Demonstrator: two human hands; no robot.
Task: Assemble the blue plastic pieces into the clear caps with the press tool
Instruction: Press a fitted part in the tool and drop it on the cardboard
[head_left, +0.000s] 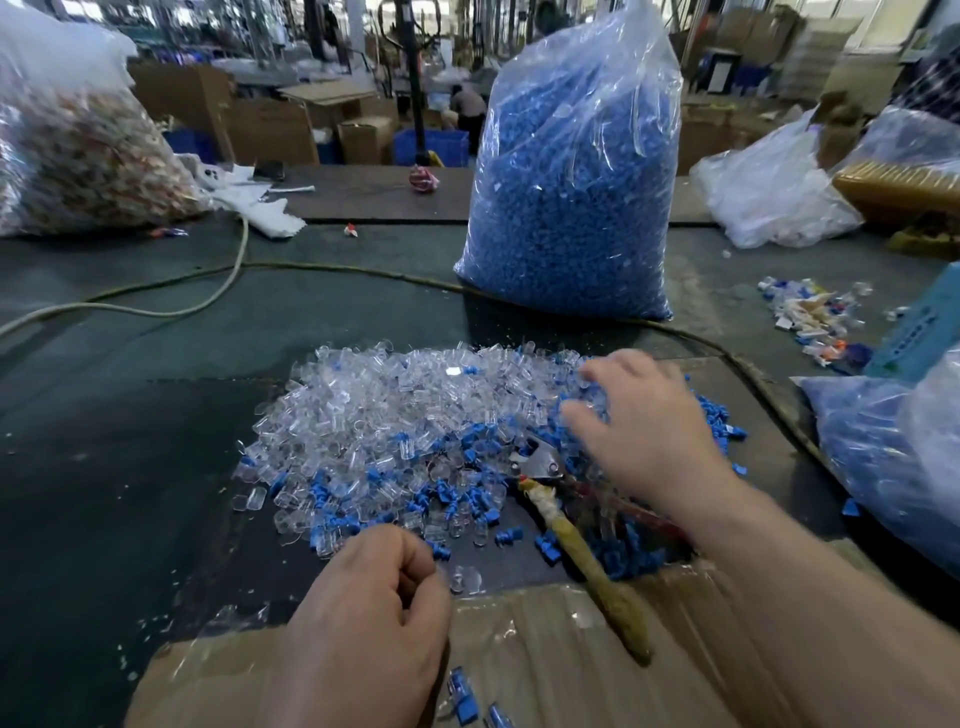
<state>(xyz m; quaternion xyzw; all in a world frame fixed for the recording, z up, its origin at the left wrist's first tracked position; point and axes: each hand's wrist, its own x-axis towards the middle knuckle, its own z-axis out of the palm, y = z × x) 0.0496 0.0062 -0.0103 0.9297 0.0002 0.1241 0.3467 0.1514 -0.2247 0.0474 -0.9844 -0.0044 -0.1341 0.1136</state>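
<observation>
A heap of clear caps (395, 410) lies mid-table, with loose blue plastic pieces (447, 493) scattered along its near edge. The press tool (566, 514), pliers-like with a metal head and tape-wrapped handles, lies at the heap's right side, partly under my right forearm. My right hand (639, 426) reaches into the right part of the heap, fingers spread and bent down among caps; whether it holds one is hidden. My left hand (374, 608) hovers at the near edge above a cardboard sheet (545, 660), fingers curled with thumb against forefinger; whatever it pinches is not visible.
A tall clear bag of blue pieces (571, 197) stands behind the heap. A cable (208, 296) crosses the dark table. More bags sit far left (78, 145) and right (893, 457). A few assembled caps (462, 691) lie on the cardboard. Mixed scraps (815, 322) lie at right.
</observation>
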